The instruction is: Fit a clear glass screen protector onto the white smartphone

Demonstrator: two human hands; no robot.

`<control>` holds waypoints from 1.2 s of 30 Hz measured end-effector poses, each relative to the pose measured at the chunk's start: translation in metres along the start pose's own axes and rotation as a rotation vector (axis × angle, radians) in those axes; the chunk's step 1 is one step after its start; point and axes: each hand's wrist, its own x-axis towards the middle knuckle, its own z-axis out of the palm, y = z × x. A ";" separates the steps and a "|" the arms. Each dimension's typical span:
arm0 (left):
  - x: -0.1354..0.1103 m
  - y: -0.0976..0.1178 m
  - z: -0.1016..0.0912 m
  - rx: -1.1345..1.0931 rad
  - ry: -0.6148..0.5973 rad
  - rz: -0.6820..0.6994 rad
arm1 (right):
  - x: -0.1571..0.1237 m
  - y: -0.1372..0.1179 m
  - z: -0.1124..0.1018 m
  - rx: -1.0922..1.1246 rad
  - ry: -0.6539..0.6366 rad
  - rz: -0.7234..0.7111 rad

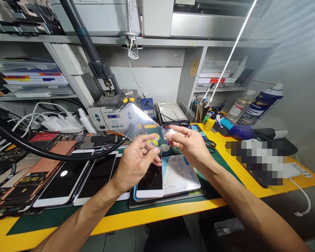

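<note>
Above the mat I hold up a clear, shiny phone-sized sheet [144,119], perhaps a glass screen protector; I cannot tell its exact kind. My left hand [136,161] is closed at its lower edge, fingers curled. At the sheet's right corner, my right hand [190,141] pinches a small crumpled white tissue [170,133]. Under my hands, a white-framed phone [150,182] lies face up, its top partly hidden by my left hand. It rests on a stack with a printed silver-white pad [182,175].
White phones [64,178] and opened phone parts [39,171] cover the left side. A black hose [55,154] arches over them. A soldering station [107,117] stands behind. Scissors [211,145], a yellow bottle [209,122] and a spray can [262,105] sit to the right.
</note>
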 end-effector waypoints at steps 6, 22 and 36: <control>0.000 0.001 0.000 0.007 -0.006 -0.007 | 0.005 -0.005 -0.006 0.017 0.046 -0.022; -0.006 -0.007 -0.006 0.085 -0.264 -0.097 | 0.005 -0.021 -0.014 -0.001 -0.056 0.010; -0.005 0.006 -0.009 0.110 -0.232 -0.135 | -0.002 -0.015 -0.009 -0.082 -0.095 -0.044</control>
